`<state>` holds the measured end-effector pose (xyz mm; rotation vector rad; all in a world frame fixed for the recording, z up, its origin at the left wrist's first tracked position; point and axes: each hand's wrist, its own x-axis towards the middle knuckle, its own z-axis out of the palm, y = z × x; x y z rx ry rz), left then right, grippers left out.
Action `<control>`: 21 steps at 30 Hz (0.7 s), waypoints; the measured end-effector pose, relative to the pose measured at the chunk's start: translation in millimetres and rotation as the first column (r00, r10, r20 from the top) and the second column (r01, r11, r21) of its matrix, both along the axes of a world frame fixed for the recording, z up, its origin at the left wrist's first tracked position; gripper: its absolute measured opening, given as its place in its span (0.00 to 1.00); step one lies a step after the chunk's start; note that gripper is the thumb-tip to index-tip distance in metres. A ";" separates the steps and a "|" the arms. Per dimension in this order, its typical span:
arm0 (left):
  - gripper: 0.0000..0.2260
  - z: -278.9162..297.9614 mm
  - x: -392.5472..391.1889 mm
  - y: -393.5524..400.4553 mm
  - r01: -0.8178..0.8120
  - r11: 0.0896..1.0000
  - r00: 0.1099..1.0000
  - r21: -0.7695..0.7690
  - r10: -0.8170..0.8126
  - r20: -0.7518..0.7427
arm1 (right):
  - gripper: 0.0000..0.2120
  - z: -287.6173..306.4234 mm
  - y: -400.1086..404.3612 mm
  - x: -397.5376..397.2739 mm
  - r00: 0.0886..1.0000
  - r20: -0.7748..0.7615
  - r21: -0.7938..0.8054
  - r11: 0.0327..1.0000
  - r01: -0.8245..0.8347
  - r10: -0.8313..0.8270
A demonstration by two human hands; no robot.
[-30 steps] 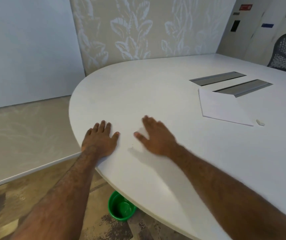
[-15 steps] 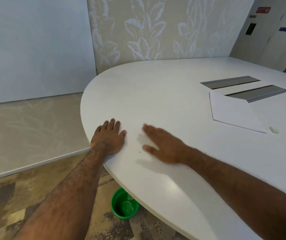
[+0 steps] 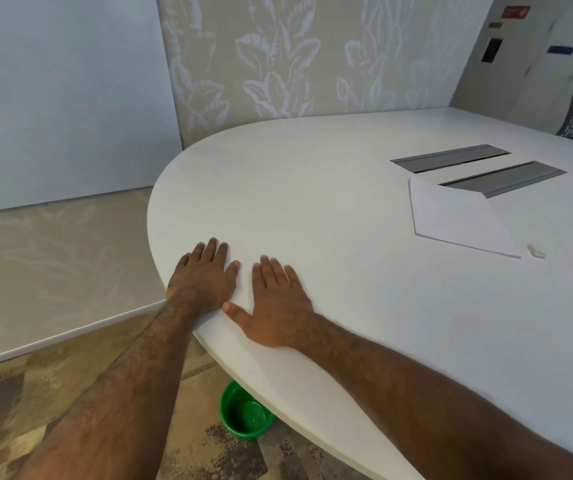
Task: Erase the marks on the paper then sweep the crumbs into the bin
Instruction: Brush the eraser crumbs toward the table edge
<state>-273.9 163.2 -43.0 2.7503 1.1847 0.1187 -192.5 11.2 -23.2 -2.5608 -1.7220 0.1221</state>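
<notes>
Here, two hands (image 3: 240,292), one bin (image 3: 245,415).

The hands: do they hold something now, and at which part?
Nothing is held. Both the left hand and right hand lie flat on the table.

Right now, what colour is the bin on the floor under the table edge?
Bright green: the bin shows best in the head view.

Two hands (image 3: 205,278) (image 3: 278,303), one paper (image 3: 458,216), one bin (image 3: 245,414)
</notes>
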 end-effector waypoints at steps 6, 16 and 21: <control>0.28 1.5 3.6 -1.0 0.005 1.000 1.000 0.018 -0.005 0.010 | 0.48 -3.7 -19.2 53.5 0.996 0.017 0.131 0.988 0.087 -0.090; 0.29 0.7 4.6 0.0 0.014 1.000 1.000 0.008 -0.014 0.002 | 0.41 -4.5 -18.2 34.8 0.981 -0.065 -0.011 0.983 -0.184 0.183; 0.28 2.1 4.1 -1.2 0.010 1.000 1.000 0.012 -0.010 0.004 | 0.39 12.7 -16.7 71.4 1.000 0.005 0.010 1.000 -0.012 0.012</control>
